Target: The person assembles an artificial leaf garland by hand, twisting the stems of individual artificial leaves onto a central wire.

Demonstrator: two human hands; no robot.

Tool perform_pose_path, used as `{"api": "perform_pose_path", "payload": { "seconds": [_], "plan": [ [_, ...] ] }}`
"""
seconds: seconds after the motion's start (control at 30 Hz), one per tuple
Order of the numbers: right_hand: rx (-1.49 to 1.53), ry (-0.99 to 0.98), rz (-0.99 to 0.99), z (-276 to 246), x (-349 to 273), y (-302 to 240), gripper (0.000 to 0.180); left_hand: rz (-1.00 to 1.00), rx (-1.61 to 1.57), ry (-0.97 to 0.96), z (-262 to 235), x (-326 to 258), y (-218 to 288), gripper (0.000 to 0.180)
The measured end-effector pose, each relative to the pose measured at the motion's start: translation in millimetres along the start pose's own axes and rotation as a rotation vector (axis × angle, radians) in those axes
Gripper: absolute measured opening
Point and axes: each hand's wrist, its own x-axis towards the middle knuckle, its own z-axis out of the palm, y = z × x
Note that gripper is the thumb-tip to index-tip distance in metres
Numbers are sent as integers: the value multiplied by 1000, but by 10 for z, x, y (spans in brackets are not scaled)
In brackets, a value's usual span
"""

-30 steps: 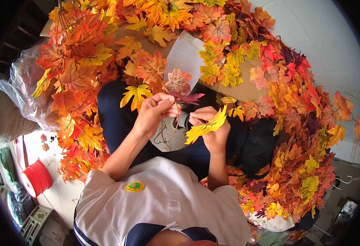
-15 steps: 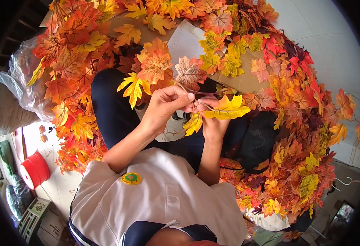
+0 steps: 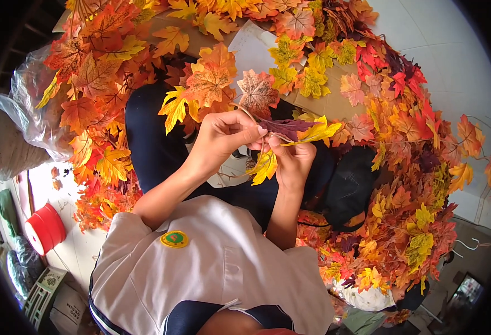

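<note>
Over my lap, my left hand (image 3: 227,134) pinches the thin brown stem of an artificial maple-leaf garland between thumb and fingers. Close beside it, my right hand (image 3: 291,162) is closed on the same stem, its thumb pointing up. A dark purple leaf (image 3: 286,128) and a yellow leaf (image 3: 319,132) spread out above my right fingers. Another yellow leaf (image 3: 264,166) hangs below, between the hands. Past my left hand, the garland bears orange leaves (image 3: 208,84), a speckled pinkish leaf (image 3: 258,94) and a yellow leaf (image 3: 175,108). My fingers hide the exact joint.
Heaps of orange, red and yellow leaf garlands (image 3: 402,223) surround me. White paper (image 3: 251,44) and brown cardboard (image 3: 335,95) lie in front. At left are a clear plastic bag (image 3: 33,106) and a red spool (image 3: 45,228). A black cap-like thing (image 3: 350,187) rests by my right knee.
The purple leaf has come into view above my right hand, and the yellow leaf there is turned more edge-on. My right fingers have shifted their grip; my left hand stays nearly still.
</note>
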Motion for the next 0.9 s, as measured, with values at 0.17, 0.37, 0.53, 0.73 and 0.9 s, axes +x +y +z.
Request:
{"api": "perform_pose_path", "payload": {
  "seconds": [0.17,0.37,0.53,0.73,0.9],
  "plan": [
    [84,22,-7,19,-59,-89,14,-49,-31,-13,63,-18,-39,10],
    [-14,17,7,-89,-117,-89,14,-50,-27,-13,97,-29,-92,10],
    [-7,8,17,-103,-100,-64,15,-48,-41,-15,75,-13,-97,11],
    [-124,-37,-5,-70,-71,-104,14,-62,101,-20,10,16,-34,6],
    [-335,38,-44,5,-96,-134,17,-77,137,-51,-39,32,-20,12]
  ]
}}
